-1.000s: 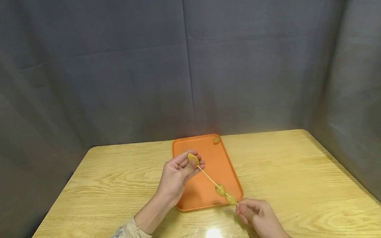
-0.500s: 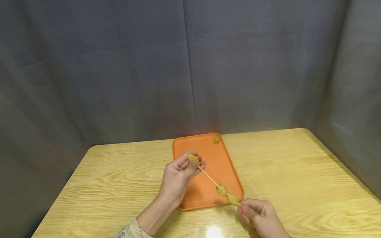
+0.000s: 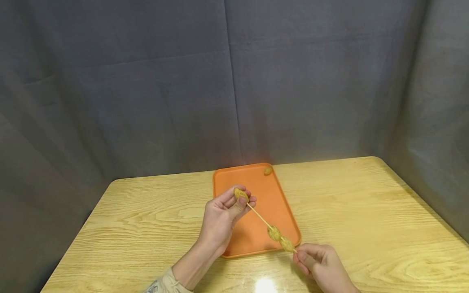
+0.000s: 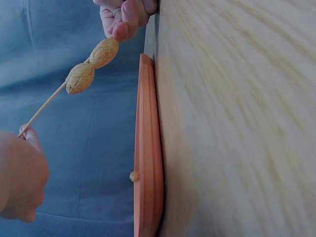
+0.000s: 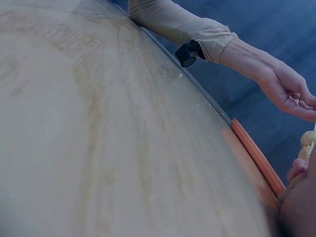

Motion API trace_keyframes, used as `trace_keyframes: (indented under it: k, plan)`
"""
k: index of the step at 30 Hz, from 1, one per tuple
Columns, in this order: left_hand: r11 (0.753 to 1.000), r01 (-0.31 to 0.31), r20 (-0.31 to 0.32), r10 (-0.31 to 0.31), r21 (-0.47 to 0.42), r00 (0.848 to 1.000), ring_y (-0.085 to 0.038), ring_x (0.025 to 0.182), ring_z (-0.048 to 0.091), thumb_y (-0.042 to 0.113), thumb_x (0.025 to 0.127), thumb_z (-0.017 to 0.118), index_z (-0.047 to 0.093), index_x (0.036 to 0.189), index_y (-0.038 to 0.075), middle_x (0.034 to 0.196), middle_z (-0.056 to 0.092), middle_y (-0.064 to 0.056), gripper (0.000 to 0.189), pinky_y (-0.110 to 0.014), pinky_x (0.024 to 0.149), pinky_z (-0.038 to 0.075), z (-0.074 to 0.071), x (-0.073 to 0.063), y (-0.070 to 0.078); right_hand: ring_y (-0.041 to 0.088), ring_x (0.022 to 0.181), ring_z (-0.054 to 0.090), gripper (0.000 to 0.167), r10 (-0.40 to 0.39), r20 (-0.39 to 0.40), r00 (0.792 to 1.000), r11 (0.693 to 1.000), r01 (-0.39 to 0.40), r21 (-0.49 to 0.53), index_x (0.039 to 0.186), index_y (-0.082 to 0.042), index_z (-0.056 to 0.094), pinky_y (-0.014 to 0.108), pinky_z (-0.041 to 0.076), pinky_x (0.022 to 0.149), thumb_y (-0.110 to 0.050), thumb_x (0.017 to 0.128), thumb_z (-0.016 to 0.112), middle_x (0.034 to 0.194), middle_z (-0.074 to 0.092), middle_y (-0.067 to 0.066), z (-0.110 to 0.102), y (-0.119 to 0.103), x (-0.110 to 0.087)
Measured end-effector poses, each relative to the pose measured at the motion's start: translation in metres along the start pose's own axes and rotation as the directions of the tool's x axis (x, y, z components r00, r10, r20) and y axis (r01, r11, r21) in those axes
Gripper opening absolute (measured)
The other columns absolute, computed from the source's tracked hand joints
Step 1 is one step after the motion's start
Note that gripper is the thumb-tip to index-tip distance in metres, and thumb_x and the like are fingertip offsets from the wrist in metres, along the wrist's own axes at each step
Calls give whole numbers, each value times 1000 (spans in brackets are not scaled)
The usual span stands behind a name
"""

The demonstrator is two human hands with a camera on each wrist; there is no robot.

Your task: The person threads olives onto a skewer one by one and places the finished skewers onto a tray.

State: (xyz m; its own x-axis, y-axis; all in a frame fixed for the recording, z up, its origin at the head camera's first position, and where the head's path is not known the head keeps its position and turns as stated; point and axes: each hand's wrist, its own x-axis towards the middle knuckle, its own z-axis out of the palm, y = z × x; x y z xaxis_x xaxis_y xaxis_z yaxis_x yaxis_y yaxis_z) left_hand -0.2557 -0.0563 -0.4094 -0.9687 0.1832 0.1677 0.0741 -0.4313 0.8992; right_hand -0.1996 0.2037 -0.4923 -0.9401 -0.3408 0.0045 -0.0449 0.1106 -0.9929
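My left hand (image 3: 221,219) holds a wrinkled, oval, nut-like piece (image 3: 239,195) between thumb and fingers, above the orange tray. The upper end of a thin wooden skewer (image 3: 259,215) meets that piece; whether it goes in is hidden by the thumb. Two more nut-like pieces, an upper one (image 4: 80,78) and a lower one (image 4: 104,53), sit touching on the skewer's lower part. Just below them my right hand (image 3: 322,262) pinches the skewer's lower end between thumb and fingers. The skewer slants from upper left to lower right.
An orange tray (image 3: 256,191) lies on the wooden table (image 3: 146,215) under the hands. One small brown nut-like piece (image 3: 268,170) rests in its far right corner. Grey cloth (image 3: 165,101) hangs behind and at the sides of the table.
Both hands and the skewer have shifted slightly to the right. The grips stay the same, and the two pieces keep their place on the skewer.
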Motion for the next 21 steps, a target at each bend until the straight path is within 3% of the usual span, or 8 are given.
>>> trace_keyframes:
  k: [7, 21]
  plan:
    - [1000, 3, -25, -4, -22, 1000, -23, 103, 73, 12, 93, 69, 64, 119, -1, 108, 71, -11, 30, -38, 104, 53, 4, 0, 1, -1, 49, 37, 27, 4, -23, 1000, 1000, -4, -17, 96, 13, 65, 12, 32, 41, -11, 101, 54, 63, 53, -10, 2, -3, -1]
    - [999, 0, -34, -2, -45, 999, -22, 102, 73, 14, 93, 69, 64, 119, -1, 109, 72, -10, 31, -37, 103, 53, 6, -3, -1, -1, 55, 42, 23, -84, -19, 996, 995, 83, -50, 91, 11, 66, 17, 36, 42, -8, 100, 55, 65, 52, -10, 3, -2, -1]
